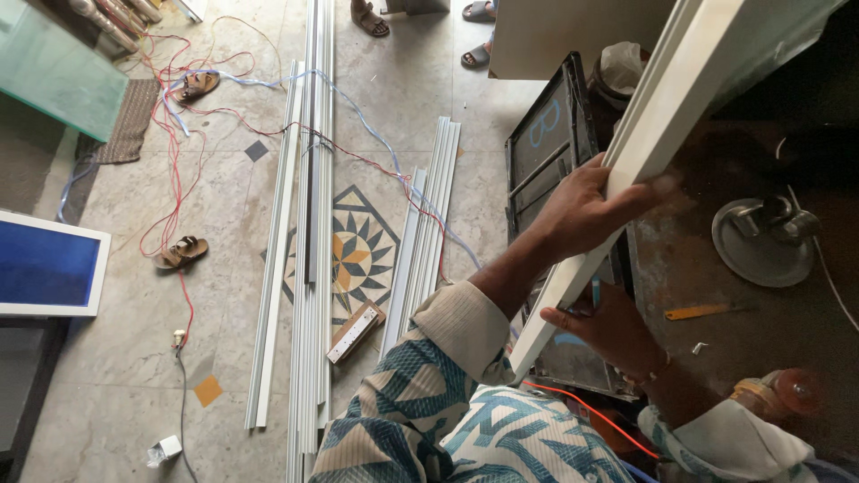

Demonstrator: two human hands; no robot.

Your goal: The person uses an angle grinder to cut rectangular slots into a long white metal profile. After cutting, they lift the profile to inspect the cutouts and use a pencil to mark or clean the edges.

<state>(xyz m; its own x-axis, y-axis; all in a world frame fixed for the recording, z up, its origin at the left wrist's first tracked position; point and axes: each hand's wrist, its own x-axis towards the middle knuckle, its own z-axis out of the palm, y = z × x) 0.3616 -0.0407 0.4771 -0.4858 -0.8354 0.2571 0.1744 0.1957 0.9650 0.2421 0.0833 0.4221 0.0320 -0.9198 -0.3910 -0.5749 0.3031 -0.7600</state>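
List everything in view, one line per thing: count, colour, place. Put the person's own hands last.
white profile bar: one, white, held slanting from upper right down to centre
long strips: a bundle, count unclear, white and grey, laid lengthwise on the floor, left of centre
short strips: a few, white, on the floor beside the floor medallion
floor medallion: one, blue, yellow and white star pattern, mid floor
cables: several, red and blue, trailing over the floor
sandals: two loose, brown, left floor
round metal disc: one, grey, on the dark worktop at right
dark crate: one, black, beside the worktop
left hand: gripping the bar's upper part
right hand: holding the bar lower down
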